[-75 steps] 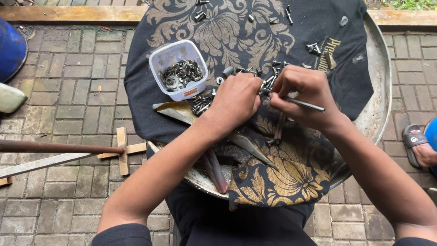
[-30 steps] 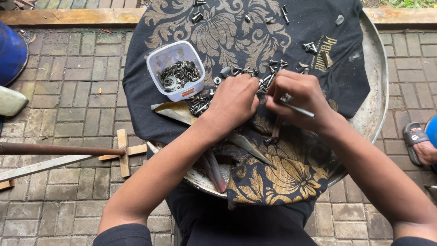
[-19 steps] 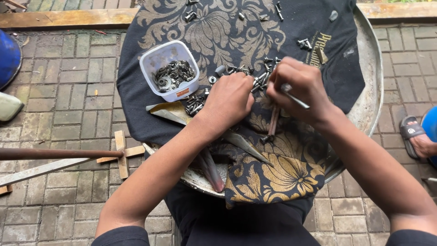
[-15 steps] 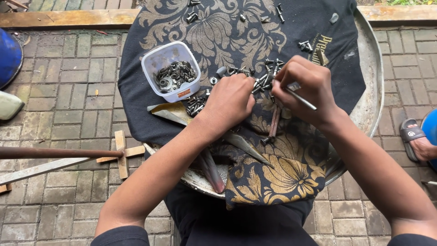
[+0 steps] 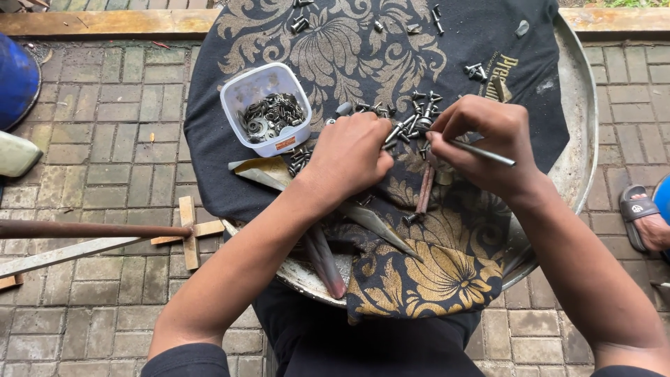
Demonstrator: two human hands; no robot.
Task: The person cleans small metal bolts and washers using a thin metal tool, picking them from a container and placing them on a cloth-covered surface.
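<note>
Work surface: a round metal tray [image 5: 583, 150] fills the centre and right of the frame, draped with a black cloth [image 5: 335, 42] printed in gold. It stands on brick paving [image 5: 105, 139]. Treat the cloth as your sorting area.

Container: a white tub [image 5: 265, 105] sits on the cloth, upper left of centre, holding washers and small metal parts.

Hands: your left hand [image 5: 349, 153] lies at mid-frame, knuckles up, fingers curled down onto the cloth just left of the screws [image 5: 419, 112]. Whether it grips a piece cannot be told; the fingertips are hidden. Your right hand [image 5: 488, 143] is closed around a thin metal rod [image 5: 481, 152], pinched between thumb and fingers, with the rod's free end pointing to the right of the frame.

Work items: the screws lie loose in a small heap between the two hands, just above the fingertips. More screws are scattered along the top edge of the cloth. A rusty bolt [image 5: 423, 192] lies below the right hand.

Step in hand, as judged: picking and separating hardware from the heap, the rod serving as a probe.

Next move calls for: a fine fingertip pinch on one screw, with the rod held steady so that neighbouring pieces do not roll.
</note>
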